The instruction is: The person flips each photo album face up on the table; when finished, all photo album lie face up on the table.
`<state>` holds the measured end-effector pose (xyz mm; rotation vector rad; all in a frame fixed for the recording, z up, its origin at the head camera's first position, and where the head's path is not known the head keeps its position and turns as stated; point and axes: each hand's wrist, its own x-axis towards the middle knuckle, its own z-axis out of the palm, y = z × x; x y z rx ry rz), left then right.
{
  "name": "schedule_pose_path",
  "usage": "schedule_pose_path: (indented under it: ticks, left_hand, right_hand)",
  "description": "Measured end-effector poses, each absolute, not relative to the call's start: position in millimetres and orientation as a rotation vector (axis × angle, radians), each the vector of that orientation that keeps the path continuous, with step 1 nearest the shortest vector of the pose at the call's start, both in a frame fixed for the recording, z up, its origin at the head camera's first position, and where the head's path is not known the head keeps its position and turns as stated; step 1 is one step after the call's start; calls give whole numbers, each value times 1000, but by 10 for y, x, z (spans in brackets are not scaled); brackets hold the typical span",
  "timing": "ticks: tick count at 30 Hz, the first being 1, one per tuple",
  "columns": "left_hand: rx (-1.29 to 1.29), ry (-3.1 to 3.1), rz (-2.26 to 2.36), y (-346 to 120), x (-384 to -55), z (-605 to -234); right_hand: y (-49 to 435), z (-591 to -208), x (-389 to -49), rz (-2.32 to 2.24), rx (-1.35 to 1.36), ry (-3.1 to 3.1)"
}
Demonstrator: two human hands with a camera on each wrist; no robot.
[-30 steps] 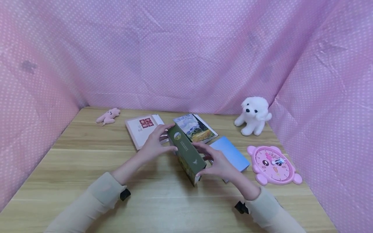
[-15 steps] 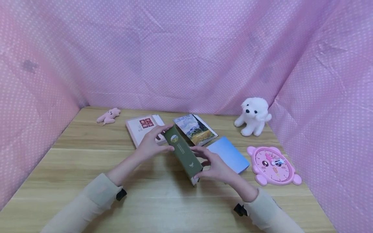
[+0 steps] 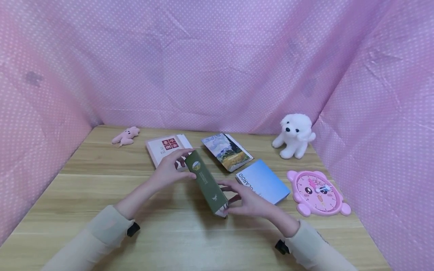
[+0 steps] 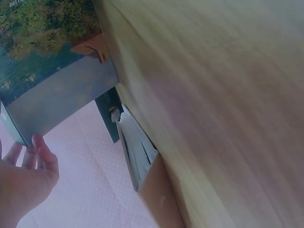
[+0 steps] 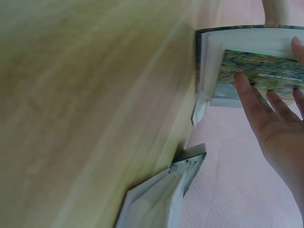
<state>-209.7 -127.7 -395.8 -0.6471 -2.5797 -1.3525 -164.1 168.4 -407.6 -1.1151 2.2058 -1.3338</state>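
A thick book with a dark green spine (image 3: 205, 180) stands tilted on the wooden table, spine upward, in the head view. Its painted cover (image 4: 57, 76) fills the upper left of the left wrist view. My left hand (image 3: 171, 169) grips the far end, thumb on the spine side and fingers behind. With thumb and fingers my right hand (image 3: 247, 201) holds the near end; in the right wrist view its fingers lie against the painted side (image 5: 256, 71). Behind it lie a white book with red characters (image 3: 166, 146), a landscape-painting book (image 3: 227, 150) and a blue Polaroid book (image 3: 264, 182).
A pink plush toy (image 3: 126, 136) lies at the table's back left. The white plush dog (image 3: 294, 135) sits at the back right, with a pink toy clock (image 3: 318, 192) in front of it. Pink dotted cloth (image 3: 217, 67) hangs around the table (image 3: 190, 244).
Both hands have shifted the green-spined book left and slightly nearer. More of the blue book, with its lettering, now shows beside my right hand.
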Motion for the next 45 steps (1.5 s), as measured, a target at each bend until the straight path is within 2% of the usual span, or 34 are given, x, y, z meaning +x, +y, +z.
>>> schedule_pose_path:
  ticks: [14,26,33,45]
  left_hand:
    - [-653,-2577,-1483,-1377,-2044,-4046]
    - [-708,-2617,-1516,-1477,-2007,-4096]
    - [-612,-2680,-1605,-1537,-1963,-4103]
    - [-624,-2763,-1505,-1588,-1997,-4199]
  right_hand:
    - [1685,-4234,-1673,-1208,-1074,2211]
    - [1688,-4290,-1669,-1163,-1153,2282]
    - [1668,-4282,-1652,-1077,-1185,2338]
    - [1644,-4280,-1683,-809,-1283,2516]
